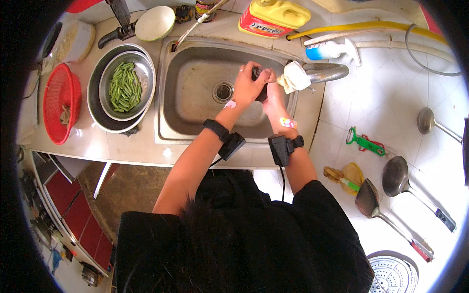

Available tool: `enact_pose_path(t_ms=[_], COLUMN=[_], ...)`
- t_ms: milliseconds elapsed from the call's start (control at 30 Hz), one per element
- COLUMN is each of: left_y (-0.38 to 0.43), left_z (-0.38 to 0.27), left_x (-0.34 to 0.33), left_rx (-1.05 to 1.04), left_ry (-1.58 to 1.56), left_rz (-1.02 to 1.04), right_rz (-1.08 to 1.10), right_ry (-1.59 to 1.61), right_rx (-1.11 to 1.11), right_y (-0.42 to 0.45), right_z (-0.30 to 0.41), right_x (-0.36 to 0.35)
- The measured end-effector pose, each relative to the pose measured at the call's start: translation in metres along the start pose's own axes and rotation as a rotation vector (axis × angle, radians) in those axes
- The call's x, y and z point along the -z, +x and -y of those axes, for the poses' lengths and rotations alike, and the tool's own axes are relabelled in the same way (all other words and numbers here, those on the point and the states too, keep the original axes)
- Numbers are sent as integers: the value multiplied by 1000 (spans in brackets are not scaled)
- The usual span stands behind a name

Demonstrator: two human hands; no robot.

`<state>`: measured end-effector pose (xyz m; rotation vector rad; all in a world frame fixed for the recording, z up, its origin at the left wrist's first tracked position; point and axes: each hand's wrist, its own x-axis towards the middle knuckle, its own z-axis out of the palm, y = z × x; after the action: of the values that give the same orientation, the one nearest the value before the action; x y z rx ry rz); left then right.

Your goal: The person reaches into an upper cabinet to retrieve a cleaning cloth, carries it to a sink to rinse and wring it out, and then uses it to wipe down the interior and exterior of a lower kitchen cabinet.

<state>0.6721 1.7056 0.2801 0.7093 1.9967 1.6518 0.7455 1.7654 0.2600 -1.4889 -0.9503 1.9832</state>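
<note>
Over the right side of the stainless steel sink (pixel 198 73), my left hand (pixel 249 83) and my right hand (pixel 273 91) meet around a dark scrubber or cloth (pixel 261 94). Both sets of fingers are closed on it; my hands cover much of it, so its exact kind cannot be told. Just right of my fingers is the metal faucet (pixel 326 72), its end wrapped in white cloth (pixel 296 76). The sink drain (pixel 222 91) lies left of my left hand. Whether water runs cannot be told.
Cut green beans (pixel 125 88) fill part of a steel bowl (pixel 148 75) set inside a larger one. A red plastic basket (pixel 49 102) stands farther left. Behind the sink are a yellow jug (pixel 273 16) and a green-rimmed bowl (pixel 155 23). Ladles (pixel 395 175) hang at right.
</note>
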Motion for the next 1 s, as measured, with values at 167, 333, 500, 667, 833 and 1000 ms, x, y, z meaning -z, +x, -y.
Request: enact_pose_path(t_ms=[167, 333, 500, 667, 833, 1000], left_y=[2, 5, -6, -10, -1, 6], left_z=[-19, -33, 7, 19, 0, -12], left_x=[-3, -5, 4, -5, -10, -14], left_rx=[317, 590, 724, 348, 178, 443], left_ry=[-37, -113, -370, -244, -45, -51], left_rz=[-116, -55, 122, -57, -94, -76], right_rz=[-122, -36, -115, -99, -159, -159], right_ry=[-238, -286, -316, -144, -190, -225], right_rx=[424, 534, 267, 262, 400, 508], right_y=[-17, -2, -13, -19, -21, -7], right_z=[2, 1, -12, -11, 1, 3], right_x=[-25, -8, -5, -4, -21, -23])
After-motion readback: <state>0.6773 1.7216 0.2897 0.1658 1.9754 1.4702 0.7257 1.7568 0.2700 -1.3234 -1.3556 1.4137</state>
